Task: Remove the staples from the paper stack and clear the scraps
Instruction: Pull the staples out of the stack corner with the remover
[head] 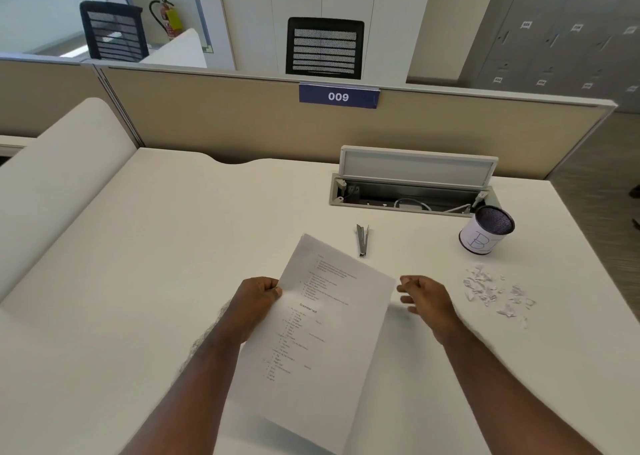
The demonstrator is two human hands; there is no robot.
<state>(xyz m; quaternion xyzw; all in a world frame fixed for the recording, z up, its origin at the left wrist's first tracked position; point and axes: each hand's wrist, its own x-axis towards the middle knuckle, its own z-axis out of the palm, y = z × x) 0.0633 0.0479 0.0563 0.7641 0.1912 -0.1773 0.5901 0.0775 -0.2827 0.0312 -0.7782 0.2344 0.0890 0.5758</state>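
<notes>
A white paper stack (322,337) with printed text is held above the desk, tilted, its far corner pointing toward the metal staple remover (362,240). My left hand (258,297) grips the stack's left edge, thumb on top. To the right of the stack's right edge, my right hand (424,297) hovers with fingers loosely bent and holds nothing. A scatter of small white paper scraps (495,292) lies on the desk right of that hand. The staple remover lies on the desk just beyond the stack.
A mesh cup wrapped in white paper marked "B" (486,229) stands behind the scraps. An open cable tray with raised lid (415,188) sits at the desk's back. A beige partition (242,118) closes off the far side. The white desk (138,246) stretches left.
</notes>
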